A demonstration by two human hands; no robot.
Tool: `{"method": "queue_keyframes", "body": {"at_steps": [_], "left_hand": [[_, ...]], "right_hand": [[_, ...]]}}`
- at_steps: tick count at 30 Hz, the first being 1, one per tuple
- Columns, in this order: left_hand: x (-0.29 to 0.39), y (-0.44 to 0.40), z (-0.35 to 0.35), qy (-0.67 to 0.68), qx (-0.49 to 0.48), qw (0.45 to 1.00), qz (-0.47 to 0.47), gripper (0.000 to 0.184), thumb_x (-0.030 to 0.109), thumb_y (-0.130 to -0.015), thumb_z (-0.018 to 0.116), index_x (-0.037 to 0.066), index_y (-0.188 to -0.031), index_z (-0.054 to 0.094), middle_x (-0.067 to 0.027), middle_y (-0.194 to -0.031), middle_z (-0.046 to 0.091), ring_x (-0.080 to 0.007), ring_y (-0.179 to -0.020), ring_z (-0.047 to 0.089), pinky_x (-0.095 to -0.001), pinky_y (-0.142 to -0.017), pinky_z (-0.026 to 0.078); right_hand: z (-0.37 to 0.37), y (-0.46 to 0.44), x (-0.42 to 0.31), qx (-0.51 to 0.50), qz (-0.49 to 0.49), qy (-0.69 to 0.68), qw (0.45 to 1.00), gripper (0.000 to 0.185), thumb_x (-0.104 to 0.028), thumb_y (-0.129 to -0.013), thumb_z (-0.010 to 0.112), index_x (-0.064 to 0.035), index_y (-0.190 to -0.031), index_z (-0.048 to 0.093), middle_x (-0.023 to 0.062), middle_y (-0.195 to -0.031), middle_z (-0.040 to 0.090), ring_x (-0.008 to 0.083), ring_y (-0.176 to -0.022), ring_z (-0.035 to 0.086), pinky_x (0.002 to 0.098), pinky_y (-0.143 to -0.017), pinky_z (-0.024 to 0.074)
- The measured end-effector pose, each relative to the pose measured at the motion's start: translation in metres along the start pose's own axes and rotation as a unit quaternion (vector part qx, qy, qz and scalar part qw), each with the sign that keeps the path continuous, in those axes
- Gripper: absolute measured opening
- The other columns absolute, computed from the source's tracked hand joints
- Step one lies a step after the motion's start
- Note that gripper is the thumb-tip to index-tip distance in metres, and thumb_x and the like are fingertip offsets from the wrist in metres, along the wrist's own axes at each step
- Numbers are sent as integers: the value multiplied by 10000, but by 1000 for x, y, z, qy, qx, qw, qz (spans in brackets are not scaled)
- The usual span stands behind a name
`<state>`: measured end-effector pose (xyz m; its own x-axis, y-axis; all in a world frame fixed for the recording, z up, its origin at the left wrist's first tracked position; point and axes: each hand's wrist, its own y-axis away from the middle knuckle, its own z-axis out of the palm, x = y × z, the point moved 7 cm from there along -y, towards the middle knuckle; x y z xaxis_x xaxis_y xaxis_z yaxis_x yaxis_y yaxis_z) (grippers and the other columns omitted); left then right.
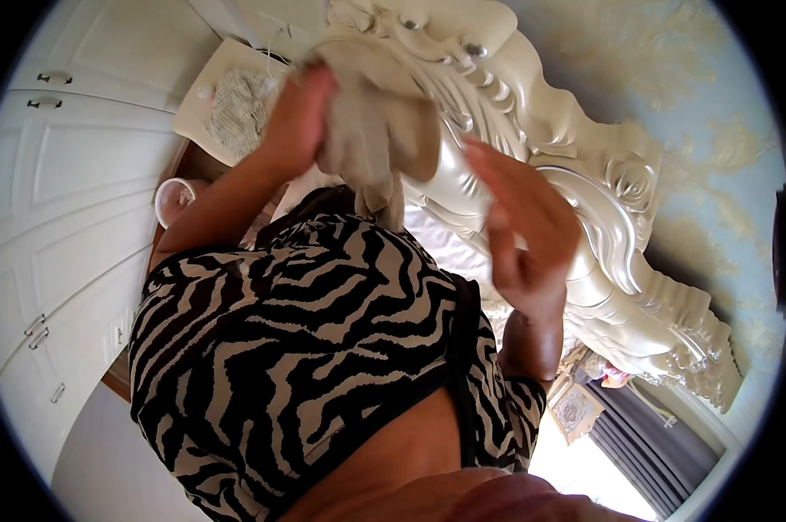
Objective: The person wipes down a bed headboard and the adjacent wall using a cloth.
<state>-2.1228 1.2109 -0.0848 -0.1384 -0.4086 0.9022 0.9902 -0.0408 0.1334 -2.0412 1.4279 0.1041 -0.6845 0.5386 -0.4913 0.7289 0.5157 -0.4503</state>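
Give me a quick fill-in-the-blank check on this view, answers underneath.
1. The beige cloth is in the person's ____.
2. The right hand holds ____.
3. The person's top is printed with zebra-like ____.
4. In colour, the curtain at lower right is dark ____.

Missing words: left hand; nothing; stripes; grey.

We see soft, matt beige cloth (358, 122) and a striped top (323, 322) in matt fabric. The ornate headboard (541, 113) looks smooth and glossy, almost pearly; we cannot tell its material. Cabinet doors (88, 157) show a smooth painted finish, their handles (45, 103) shiny metal; the grey curtain (641, 444) is matt cloth.
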Motion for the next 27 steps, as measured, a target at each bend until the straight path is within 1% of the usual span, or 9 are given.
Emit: {"method": "queue_keyframes", "body": {"at_steps": [3, 4, 7, 11, 12, 13, 17, 23, 27], "left_hand": [[106, -12, -12, 232, 171, 938, 195, 386, 321, -975, 499, 13, -1196, 567, -94, -1143, 637, -236, -1056, 593, -373, -939, 460], [131, -9, -14, 205, 151, 932, 257, 602, 493, -1072, 348, 31, -1448, 433, -82, -1400, 552, -266, -1306, 519, -424, -1116, 411], [136, -33, -39, 228, 130, 905, 335, 615, 490, -1068, 375, 9, -1449, 419, -94, -1397, 550, -271, -1296, 522, -417, -1116, 406], [109, -60, 27, -195, 41, 941, 273, 499, 308, -926, 655, 17, -1320, 564, -103, -1129, 660, -238, -1037, 626, -352, -906, 491], [106, -67, 45, -353, 5, 880, 316, 483, 263, -890, 725, 19, -1288, 600, -105, -1062, 687, -230, -972, 652, -335, -853, 512], [116, -64, 67, -456, -35, 745, 486, 511, 264, -886, 655, 33, -1336, 578, -229, -1333, 584, -399, -1248, 551, -494, -1104, 379], [111, -56, 111, -549, -60, 662, 506, 342, 251, -783, 716, 47, -1057, 729, -175, -1101, 709, -368, -1082, 630, -521, -996, 451], [108, -49, 153, -558, -40, 691, 457, 345, 225, -806, 694, 16, -1080, 715, -181, -1065, 713, -352, -937, 663, -432, -865, 514], [109, -23, 190, -591, -92, 625, 501, 369, 290, -845, 711, 31, -1108, 709, -129, -1030, 713, -278, -940, 670, -371, -875, 524]], "right_hand": [[-66, 37, 13, 202, 33, 162, 965, 441, -196, -1064, 373, 127, -1205, 639, 219, -1196, 696, 348, -1084, 684, 430, -910, 564], [-86, 49, 17, 256, 37, 256, 931, 456, -192, -1073, 336, 122, -1215, 635, 203, -1212, 692, 342, -1087, 680, 433, -918, 561], [-124, 91, 52, 311, 159, 319, 881, 447, -203, -1077, 345, 100, -1263, 616, 192, -1276, 664, 313, -1163, 636, 428, -984, 513], [-128, 128, 100, 294, 234, 342, 861, 500, -293, -1095, 315, 54, -1291, 617, 201, -1301, 638, 349, -1191, 605, 450, -1010, 468], [-125, 131, 106, 281, 233, 363, 857, 517, -311, -1099, 303, 52, -1287, 619, 210, -1298, 635, 366, -1187, 603, 457, -1010, 464], [-121, 131, 107, 280, 213, 392, 850, 563, -362, -1098, 270, 42, -1271, 620, 207, -1261, 642, 394, -1156, 599, 493, -988, 456], [-113, 123, 105, 316, 164, 435, 827, 578, -405, -1084, 266, 23, -1215, 633, 188, -1189, 656, 383, -1078, 616, 504, -942, 464], [-111, 123, 104, 339, 157, 445, 814, 532, -368, -1071, 288, -1, -1197, 652, 175, -1178, 663, 366, -1066, 623, 487, -935, 473], [-110, 123, 105, 344, 154, 454, 807, 519, -363, -1073, 296, -10, -1191, 656, 164, -1176, 666, 357, -1065, 624, 482, -927, 476]]}}
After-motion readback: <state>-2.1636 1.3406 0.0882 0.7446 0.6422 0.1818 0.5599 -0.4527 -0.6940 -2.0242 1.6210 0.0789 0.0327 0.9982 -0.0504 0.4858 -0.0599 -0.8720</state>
